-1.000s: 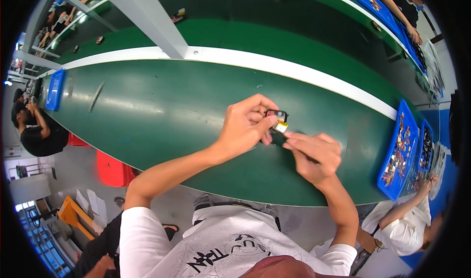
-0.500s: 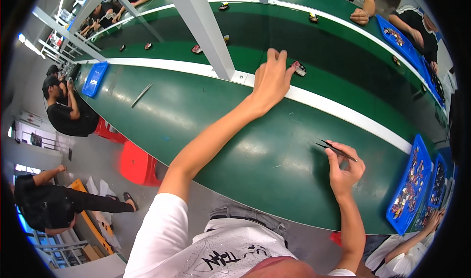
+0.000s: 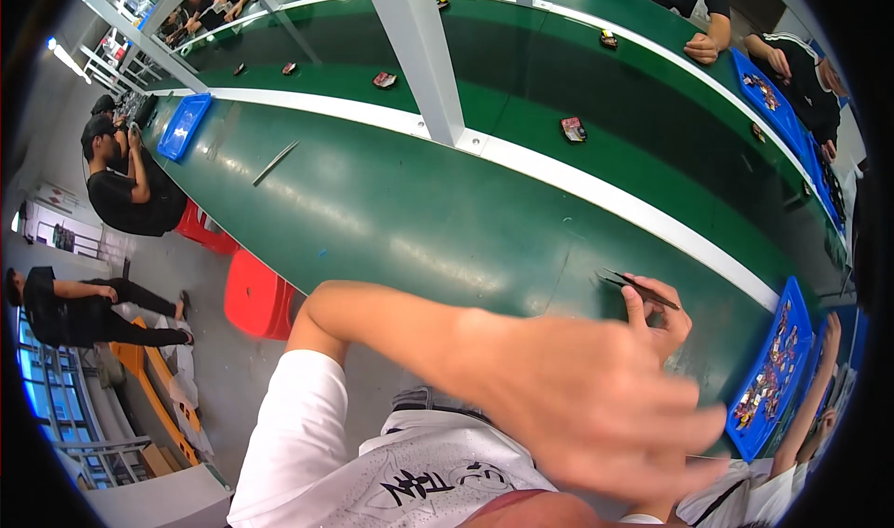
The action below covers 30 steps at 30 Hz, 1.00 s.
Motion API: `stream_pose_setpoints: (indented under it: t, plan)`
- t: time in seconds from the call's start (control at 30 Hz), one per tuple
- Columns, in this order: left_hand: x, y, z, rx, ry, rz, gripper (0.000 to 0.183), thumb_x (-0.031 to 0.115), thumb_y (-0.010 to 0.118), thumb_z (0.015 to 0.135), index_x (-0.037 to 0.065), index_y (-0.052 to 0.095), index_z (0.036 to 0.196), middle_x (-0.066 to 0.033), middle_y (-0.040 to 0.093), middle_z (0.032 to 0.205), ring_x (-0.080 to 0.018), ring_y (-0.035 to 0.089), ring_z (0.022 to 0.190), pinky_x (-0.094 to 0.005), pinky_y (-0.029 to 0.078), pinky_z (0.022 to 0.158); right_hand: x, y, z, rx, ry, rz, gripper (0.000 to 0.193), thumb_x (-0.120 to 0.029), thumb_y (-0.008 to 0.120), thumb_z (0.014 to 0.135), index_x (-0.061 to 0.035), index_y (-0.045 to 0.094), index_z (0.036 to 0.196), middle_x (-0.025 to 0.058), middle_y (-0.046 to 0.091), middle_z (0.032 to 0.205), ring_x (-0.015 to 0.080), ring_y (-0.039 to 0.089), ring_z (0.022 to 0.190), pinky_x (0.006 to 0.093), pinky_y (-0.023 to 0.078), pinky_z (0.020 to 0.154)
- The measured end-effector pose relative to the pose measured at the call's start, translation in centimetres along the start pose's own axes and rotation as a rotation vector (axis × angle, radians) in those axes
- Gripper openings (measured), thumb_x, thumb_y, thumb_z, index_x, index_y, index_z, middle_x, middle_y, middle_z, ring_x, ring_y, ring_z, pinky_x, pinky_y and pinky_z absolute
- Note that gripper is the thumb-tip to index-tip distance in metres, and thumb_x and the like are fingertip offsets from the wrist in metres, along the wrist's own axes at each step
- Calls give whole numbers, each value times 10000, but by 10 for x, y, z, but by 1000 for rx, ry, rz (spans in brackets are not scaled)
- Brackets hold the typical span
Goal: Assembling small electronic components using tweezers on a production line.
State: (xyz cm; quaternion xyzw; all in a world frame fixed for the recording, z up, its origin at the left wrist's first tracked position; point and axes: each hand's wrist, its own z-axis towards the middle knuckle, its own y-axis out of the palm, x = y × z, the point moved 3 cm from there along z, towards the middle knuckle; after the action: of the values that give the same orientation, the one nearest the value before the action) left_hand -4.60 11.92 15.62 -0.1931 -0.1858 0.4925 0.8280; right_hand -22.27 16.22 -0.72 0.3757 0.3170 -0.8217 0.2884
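1. Two hands show, well apart. The left hand (image 3: pixel 596 402) is close to the camera, blurred, fingers spread and palm bare, so it is open and holds nothing that can be seen.
2. The right hand (image 3: pixel 656 318) rests at the near edge of the green tabletop (image 3: pixel 391 211), at about 3 o'clock from the middle of the view. Its fingers are closed around dark tweezers (image 3: pixel 638 289), whose tips point toward 10 o'clock and lie low over the surface.
3. Nothing is visible between the tweezer tips; whether they pinch a tiny part is too small to tell.
4. A blue tray (image 3: pixel 773 379) of small mixed parts sits just beyond the right hand, at about 4 o'clock, touching the tabletop's near edge.
5. Several small dark assemblies ride the far lane past the white stripe (image 3: pixel 596 188); the nearest one (image 3: pixel 574 129) lies at about 1 o'clock, well apart from both hands.
6. To work well from this pose, I judge the tweezers should stay low and steady with the wrist braced on the tabletop, while the free hand comes to the tray, rather than crossing over the tool.
7. A risk, as I judge it: the sharp tips point toward the free hand's side, so keep them angled away.
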Motion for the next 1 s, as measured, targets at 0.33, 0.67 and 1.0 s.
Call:
stream_pose_setpoints:
  t: [0.33,0.67,1.0]
  plan:
    - [-6,-35,-24,70,-98,10,175,22,766,772,4,739,944,-107,741,922,-163,660,624,-242,467,491,-7,-4,7,-13,-44,-19,107,39,807,804,22,747,890,83,780,901,37,450,486,198,366,486]
    - [-69,61,-138,-139,-571,57,346,171,822,815,10,701,1096,-117,680,1020,-263,699,752,-343,558,612,-1,1,-10,-73,112,166,80,67,747,849,22,720,909,75,769,935,20,542,524,198,413,500]
    - [-71,56,-138,-178,-537,99,224,127,807,806,15,712,976,-87,689,932,-245,687,698,-342,538,566,2,7,-10,-179,6,165,159,86,742,832,11,683,959,105,769,962,41,543,505,211,417,480]
